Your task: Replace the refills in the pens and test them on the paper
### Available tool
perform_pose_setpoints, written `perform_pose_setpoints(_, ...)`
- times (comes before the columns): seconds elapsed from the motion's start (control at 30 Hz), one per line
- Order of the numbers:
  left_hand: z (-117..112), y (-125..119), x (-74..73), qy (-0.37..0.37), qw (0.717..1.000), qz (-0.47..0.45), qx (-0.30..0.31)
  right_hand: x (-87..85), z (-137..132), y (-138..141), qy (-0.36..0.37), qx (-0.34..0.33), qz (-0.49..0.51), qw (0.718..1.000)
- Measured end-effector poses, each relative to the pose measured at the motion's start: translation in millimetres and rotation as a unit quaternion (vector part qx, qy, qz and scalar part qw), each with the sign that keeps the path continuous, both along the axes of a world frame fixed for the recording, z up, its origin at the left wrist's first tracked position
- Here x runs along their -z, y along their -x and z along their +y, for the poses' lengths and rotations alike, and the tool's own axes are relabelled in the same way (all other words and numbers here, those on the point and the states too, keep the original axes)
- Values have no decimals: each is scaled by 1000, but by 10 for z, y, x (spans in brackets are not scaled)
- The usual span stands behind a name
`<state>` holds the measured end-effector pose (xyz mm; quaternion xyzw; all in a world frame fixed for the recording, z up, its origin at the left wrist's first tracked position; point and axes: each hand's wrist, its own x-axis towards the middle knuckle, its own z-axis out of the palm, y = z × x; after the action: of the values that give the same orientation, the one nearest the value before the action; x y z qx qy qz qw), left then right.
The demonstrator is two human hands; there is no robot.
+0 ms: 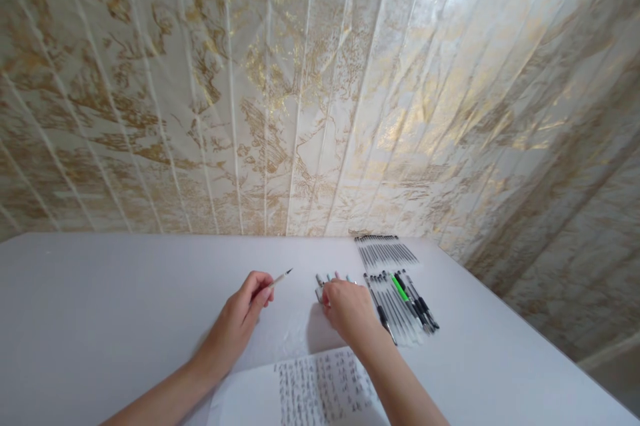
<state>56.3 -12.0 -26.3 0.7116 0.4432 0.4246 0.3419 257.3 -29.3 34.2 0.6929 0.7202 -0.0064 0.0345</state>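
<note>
My left hand (244,316) is closed around a thin pen refill (280,277) whose tip points up and to the right, above the white table (100,306). My right hand (347,309) rests palm down with curled fingers on a small cluster of pen parts (330,277); what the fingers hold is hidden. Just right of that hand lies a row of clear pens (405,306), one with a green barrel (399,287).
A row of dark refills (385,253) lies at the table's far edge, by the gold-patterned curtain (320,93). A sheet with handwriting (320,389) lies near me, partly under my right forearm. The table's right edge runs diagonally past the pens.
</note>
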Motion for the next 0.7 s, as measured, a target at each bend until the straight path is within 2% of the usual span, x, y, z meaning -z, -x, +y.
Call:
perform_pose_setpoints(0.23, -25, -14, -39, -15, 999, 48, 2, 123, 24, 36, -2, -33, 11, 999)
perform_pose_setpoints(0.3, -31, -19, -46, -21, 998, 56, 6, 89, 22, 35, -10, -46, 40, 998)
perform_pose_setpoints(0.37, -37, -25, -57, -26, 998, 59, 11, 8, 15, 15, -29, -52, 111, 992)
perform_pose_setpoints(0.43, -43, -30, -71, -23, 998, 62, 17, -92, 2, -16, -57, -60, 214, 973)
perform_pose_setpoints(0.53, -50, -34, -88, -17, 997, 65, 24, -200, -25, -45, -98, -95, 346, 928)
perform_pose_setpoints(0.6, -50, -31, -91, -15, 997, 65, 26, -220, -43, -38, -117, -117, 383, 909)
perform_pose_setpoints(0.7, -47, -22, -87, -12, 997, 67, 28, -195, -57, 0, -140, -136, 382, 904)
